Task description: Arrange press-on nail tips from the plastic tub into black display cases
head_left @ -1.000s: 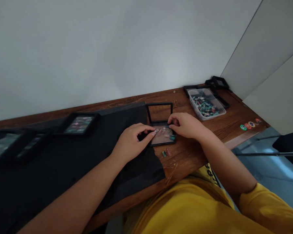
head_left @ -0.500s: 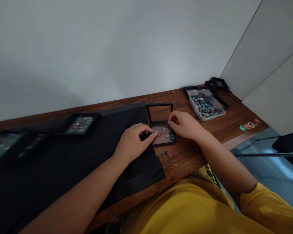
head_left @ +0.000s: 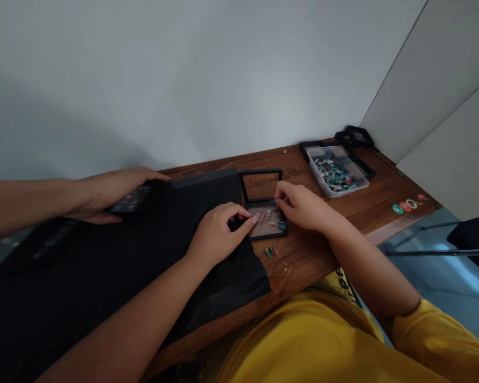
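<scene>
Place: a small workroom, I'd say; whether it belongs to a workshop or a shop I can't tell.
Counter: a long brown wood-look counter [head_left: 303, 250] against a plain pale wall [head_left: 231, 80], partly spread with a black sheet [head_left: 159, 271].
Stock: a clear plastic tub [head_left: 321, 181] of green and pink pieces [head_left: 335, 173], with several black cases [head_left: 359, 136] near the corner, the sort of repeated goods handwork uses.
Workers: one in a yellow top [head_left: 299, 340] at an open case [head_left: 269, 236]; another person's hand [head_left: 115, 191] reaches in from the left.
</scene>
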The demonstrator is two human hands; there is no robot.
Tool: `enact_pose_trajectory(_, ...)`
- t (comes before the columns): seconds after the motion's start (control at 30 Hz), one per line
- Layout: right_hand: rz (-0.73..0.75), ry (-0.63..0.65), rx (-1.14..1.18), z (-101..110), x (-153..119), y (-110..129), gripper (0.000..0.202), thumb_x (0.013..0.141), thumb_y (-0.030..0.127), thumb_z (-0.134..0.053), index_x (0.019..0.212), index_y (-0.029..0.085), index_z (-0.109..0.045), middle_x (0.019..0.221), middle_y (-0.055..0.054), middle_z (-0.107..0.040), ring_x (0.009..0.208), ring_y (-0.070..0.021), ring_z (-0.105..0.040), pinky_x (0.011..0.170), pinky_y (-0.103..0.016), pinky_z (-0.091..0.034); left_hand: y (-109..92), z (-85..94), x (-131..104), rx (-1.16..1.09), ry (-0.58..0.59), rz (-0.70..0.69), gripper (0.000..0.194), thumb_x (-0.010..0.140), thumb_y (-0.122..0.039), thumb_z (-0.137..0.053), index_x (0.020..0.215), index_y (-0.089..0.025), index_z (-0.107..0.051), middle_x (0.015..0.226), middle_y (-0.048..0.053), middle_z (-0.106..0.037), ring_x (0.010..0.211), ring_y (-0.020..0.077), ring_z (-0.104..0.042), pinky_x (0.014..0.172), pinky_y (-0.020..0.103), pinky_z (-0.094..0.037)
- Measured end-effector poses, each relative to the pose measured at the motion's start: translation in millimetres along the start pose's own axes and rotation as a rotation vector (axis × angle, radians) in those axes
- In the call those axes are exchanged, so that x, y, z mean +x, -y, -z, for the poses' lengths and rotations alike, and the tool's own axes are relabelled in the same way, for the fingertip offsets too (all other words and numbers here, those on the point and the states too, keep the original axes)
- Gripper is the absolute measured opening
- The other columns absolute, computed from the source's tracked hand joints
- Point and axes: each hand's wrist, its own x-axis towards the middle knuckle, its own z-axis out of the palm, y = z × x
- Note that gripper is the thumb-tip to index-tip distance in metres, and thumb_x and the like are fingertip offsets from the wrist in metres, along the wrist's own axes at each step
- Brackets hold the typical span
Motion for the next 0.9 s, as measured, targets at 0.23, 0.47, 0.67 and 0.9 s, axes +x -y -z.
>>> enact_pose_trajectory(0.23,0.184,-0.019,0.200,-3,0,-1,0.007,0.096,0.015,-0.058,0.090,0.020,-0.057,0.081,0.000,-0.065,0.072,-0.0146,-0.056,0.070,-0.026,-0.037,-16,3.4,-6,0.022,-0.187,-0.164,0.014,0.095,-0.035,-0.071,0.101,-0.023,-0.075,0.078,-0.001,-0.066,0.071,0.0172,-0.061,0.069,0.031,-0.052)
enact_pose_trajectory(0.47,0.331,0.037,0.350,-13,-4,4,0.005,0.099,0.020,-0.059,0.095,0.020,-0.061,0.080,0.001,-0.068,0.069,-0.0124,-0.058,0.070,-0.025,-0.042,-30,4.1,-9,-0.052,-0.289,-0.423,0.007,0.100,-0.023,-0.071,0.104,-0.021,-0.076,0.093,0.003,-0.080,0.085,0.0174,-0.074,0.082,0.032,-0.060)
enact_pose_trajectory(0.67,0.373,0.042,0.364,-14,-7,5,0.008,0.100,0.022,-0.058,0.093,0.020,-0.060,0.077,0.001,-0.068,0.066,-0.0124,-0.059,0.064,-0.024,-0.042,-29,2.1,-8,-0.102,-0.309,-0.437,0.005,0.100,-0.021,-0.072,0.097,-0.021,-0.076,0.091,0.003,-0.082,0.084,0.0161,-0.076,0.080,0.031,-0.062)
enact_pose_trajectory(0.9,0.316,0.021,0.433,-14,-8,7,0.006,0.098,0.023,-0.061,0.097,0.019,-0.065,0.081,-0.001,-0.069,0.069,-0.0125,-0.060,0.065,-0.024,-0.045,-29,5.3,-10,-0.080,-0.252,-0.217,0.019,0.101,-0.035,-0.068,0.090,-0.024,-0.078,0.090,0.004,-0.083,0.086,0.0205,-0.077,0.086,0.038,-0.064)
